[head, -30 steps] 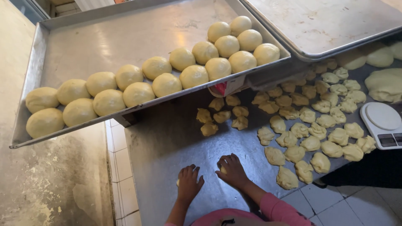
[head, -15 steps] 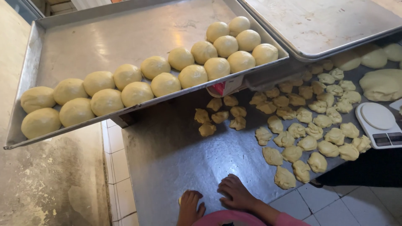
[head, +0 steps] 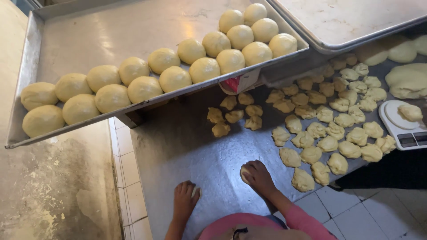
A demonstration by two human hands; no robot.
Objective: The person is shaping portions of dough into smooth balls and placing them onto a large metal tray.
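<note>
Single view, head-worn camera. Position: above the steel bench [head: 187, 146], looking steeply down and slightly forward. Range: close; the wearer's left hand [head: 184, 200] and right hand [head: 258, 177] sit at the lower edge of the frame. Upper frame: tilted baking tray [head: 89, 35] with dough balls. Right side: cut dough pieces [head: 329, 129], scale [head: 400, 129]. Lower corners: tiled floor [head: 369, 213]. No second view to overlap.
</note>
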